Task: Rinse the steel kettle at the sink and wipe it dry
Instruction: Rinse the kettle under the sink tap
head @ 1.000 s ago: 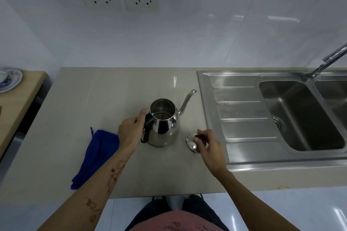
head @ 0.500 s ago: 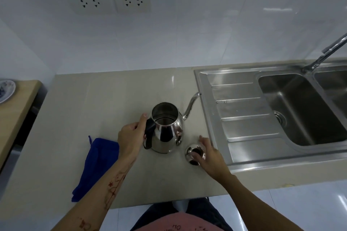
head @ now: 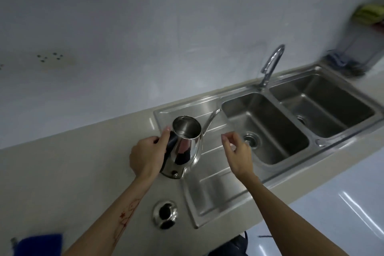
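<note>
The steel kettle [head: 186,144], lidless with a long thin spout, hangs in the air over the edge of the sink's draining board [head: 216,185]. My left hand [head: 148,155] is shut on its black handle. My right hand [head: 239,150] is empty, fingers loosely curled, over the draining board just right of the kettle. The kettle's steel lid [head: 165,214] lies on the counter near the front edge. A blue cloth [head: 38,244] shows at the bottom left corner.
The steel sink has two basins, the left one [head: 268,129] with a drain and the right one [head: 324,104]. A curved tap [head: 271,64] rises behind them. A rack with cloths [head: 367,14] hangs at the far right. The beige counter [head: 62,172] stretches left.
My left hand has lifted the kettle off the counter and carried it right, over the draining board. My right hand let go of the lid and rose. The view swung right.
</note>
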`<state>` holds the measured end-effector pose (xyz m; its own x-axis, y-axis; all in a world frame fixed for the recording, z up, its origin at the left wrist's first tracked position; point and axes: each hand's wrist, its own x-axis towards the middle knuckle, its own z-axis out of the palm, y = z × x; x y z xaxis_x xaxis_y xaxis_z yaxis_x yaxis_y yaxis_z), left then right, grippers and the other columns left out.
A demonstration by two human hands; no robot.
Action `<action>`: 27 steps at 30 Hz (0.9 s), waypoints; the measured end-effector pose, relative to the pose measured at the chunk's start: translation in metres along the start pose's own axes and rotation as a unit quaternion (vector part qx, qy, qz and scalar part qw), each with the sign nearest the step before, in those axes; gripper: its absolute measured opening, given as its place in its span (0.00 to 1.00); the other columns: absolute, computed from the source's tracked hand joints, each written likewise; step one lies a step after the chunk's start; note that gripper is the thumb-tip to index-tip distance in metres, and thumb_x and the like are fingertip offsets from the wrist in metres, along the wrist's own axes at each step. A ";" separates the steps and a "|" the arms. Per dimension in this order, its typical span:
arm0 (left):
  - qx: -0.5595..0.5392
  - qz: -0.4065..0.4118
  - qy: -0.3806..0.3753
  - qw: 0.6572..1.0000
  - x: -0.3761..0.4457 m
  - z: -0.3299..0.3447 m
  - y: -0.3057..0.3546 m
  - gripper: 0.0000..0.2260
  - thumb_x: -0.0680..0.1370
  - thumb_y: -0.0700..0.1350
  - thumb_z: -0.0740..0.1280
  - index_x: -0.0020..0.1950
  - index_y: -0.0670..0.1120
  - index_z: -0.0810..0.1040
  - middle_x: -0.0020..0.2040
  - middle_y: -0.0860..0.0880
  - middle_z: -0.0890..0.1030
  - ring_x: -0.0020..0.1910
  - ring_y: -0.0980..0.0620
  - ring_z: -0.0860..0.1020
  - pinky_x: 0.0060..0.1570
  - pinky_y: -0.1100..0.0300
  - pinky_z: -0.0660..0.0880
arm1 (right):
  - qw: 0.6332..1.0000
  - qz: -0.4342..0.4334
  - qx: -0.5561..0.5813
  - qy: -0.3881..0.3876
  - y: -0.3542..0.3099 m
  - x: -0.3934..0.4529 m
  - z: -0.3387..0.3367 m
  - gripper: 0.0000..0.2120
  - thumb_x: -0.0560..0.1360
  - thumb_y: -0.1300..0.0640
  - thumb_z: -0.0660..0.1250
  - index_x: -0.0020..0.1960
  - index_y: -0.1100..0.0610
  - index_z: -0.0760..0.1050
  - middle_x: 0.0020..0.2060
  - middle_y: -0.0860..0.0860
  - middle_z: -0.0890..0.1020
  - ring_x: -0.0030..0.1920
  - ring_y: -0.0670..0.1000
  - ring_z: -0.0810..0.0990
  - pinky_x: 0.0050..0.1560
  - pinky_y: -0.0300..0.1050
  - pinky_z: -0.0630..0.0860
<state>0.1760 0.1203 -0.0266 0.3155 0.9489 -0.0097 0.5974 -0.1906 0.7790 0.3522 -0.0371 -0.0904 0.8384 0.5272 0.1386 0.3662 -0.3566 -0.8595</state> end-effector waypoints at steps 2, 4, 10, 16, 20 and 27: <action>0.007 0.015 -0.004 1.000 0.002 0.036 0.034 0.32 0.75 0.69 0.59 0.28 0.43 0.77 0.27 0.46 0.80 0.30 0.46 0.79 0.33 0.57 0.73 | 1.000 0.001 0.010 0.028 0.012 0.030 -0.031 0.05 0.79 0.52 0.65 0.46 0.52 0.76 0.39 0.42 0.82 0.43 0.37 0.79 0.43 0.32 0.72; 0.011 0.015 -0.009 1.000 0.003 0.072 0.068 0.30 0.76 0.68 0.59 0.28 0.44 0.76 0.27 0.47 0.79 0.30 0.47 0.78 0.31 0.59 0.70 | 0.999 0.006 0.017 0.039 0.027 0.060 -0.064 0.06 0.79 0.51 0.64 0.45 0.53 0.76 0.38 0.43 0.81 0.41 0.40 0.79 0.44 0.39 0.74; 0.018 -0.020 -0.017 1.000 0.017 0.171 0.145 0.33 0.75 0.69 0.59 0.33 0.40 0.81 0.31 0.44 0.83 0.31 0.44 0.81 0.34 0.56 0.75 | 1.000 -0.011 0.004 0.006 0.072 0.143 -0.146 0.07 0.79 0.53 0.65 0.44 0.55 0.75 0.34 0.47 0.80 0.36 0.41 0.78 0.39 0.39 0.74; 0.073 -0.054 -0.029 0.995 0.035 0.250 0.197 0.34 0.73 0.71 0.57 0.34 0.41 0.82 0.32 0.47 0.83 0.31 0.47 0.81 0.37 0.56 0.77 | 0.998 -0.045 -0.035 -0.040 0.112 0.222 -0.193 0.06 0.79 0.53 0.64 0.47 0.54 0.76 0.36 0.47 0.81 0.38 0.44 0.79 0.36 0.28 0.70; 0.075 -0.096 -0.042 0.992 0.053 0.289 0.218 0.33 0.73 0.72 0.57 0.36 0.43 0.82 0.34 0.48 0.84 0.33 0.47 0.81 0.33 0.58 0.74 | 0.996 -0.054 -0.054 -0.053 0.134 0.272 -0.196 0.05 0.78 0.58 0.64 0.52 0.56 0.77 0.41 0.51 0.82 0.42 0.50 0.80 0.39 0.35 0.69; 0.024 -0.113 -0.055 0.992 0.070 0.328 0.242 0.29 0.75 0.69 0.57 0.30 0.48 0.76 0.32 0.49 0.82 0.33 0.49 0.80 0.32 0.60 0.69 | 0.983 -0.066 -0.152 -0.083 0.149 0.361 -0.192 0.13 0.79 0.64 0.60 0.62 0.58 0.73 0.53 0.58 0.83 0.51 0.58 0.81 0.52 0.54 0.79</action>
<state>0.5847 0.0580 -0.0440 0.2470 0.9358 -0.2513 0.6954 0.0094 0.7185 0.7867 -0.0475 -0.0739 0.7070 0.6944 0.1344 0.5919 -0.4769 -0.6498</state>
